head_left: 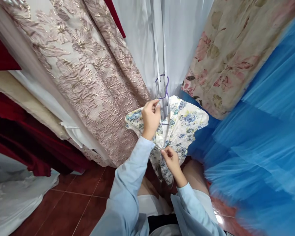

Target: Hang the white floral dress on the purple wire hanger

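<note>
A white garment with blue and yellow flowers (186, 114) hangs in front of me on a thin purple hanger (167, 83). Its front is parted by a narrow opening running down from the neck. My left hand (151, 118) is closed at the neckline, thumb and fingers pinched at the garment's edge just below the hanger hook. Lower down, my right hand (171, 159) pinches the fabric at the bottom of the opening between thumb and fingertips. Whatever small part lies inside either pinch is hidden by the fingers.
Narrow pale strips (164, 49) run down to the hanger before a sheer white cloth (186, 29). Pink brocade fabric (88, 82) hangs left; a beige floral cloth (218, 72) and blue tulle (265, 131) hang right. Red floor tiles (88, 196) lie below.
</note>
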The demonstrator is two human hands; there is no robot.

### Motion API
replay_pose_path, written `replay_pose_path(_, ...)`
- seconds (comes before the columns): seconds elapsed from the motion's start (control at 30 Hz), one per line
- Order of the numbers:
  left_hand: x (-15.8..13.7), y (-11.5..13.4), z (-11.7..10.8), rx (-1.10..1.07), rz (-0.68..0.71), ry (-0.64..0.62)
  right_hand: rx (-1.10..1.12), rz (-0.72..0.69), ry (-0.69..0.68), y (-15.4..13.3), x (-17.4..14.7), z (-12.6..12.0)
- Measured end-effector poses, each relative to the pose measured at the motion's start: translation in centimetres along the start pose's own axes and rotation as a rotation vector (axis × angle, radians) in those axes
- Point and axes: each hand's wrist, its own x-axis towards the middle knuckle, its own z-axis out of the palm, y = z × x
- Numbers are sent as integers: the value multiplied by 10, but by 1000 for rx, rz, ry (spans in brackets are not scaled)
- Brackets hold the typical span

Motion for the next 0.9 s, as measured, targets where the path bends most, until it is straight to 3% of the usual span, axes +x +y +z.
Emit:
replay_pose_path(0.1,-17,9,17,-53,69,-43,-12,-21,-26,-4,4,3)
replay_pose_path(0.23,-59,-2,6,-118,30,-6,-69,-19,-76,-1,6,-7)
replay_pose_path(0.3,-90,-8,-7,-88,-28,3,-66,-9,-74,5,4,-11)
replay_pose_path(0.47,-167,-12,-22,-49,-275,-266,-27,-60,-36,16,-7,-9)
replay_pose_path(0.53,-185,-12,-20,-50,-397,-273,-24,-77,-28,18,-11,-7)
replay_pose_path(0.67,-197,-17,-14,-107,-557,-249,-55,-69,-6,22,-15,-10)
replay_pose_path(0.9,-183,-20,-21,-220,-569,-462,-39,-59,-34,24,-16,-22)
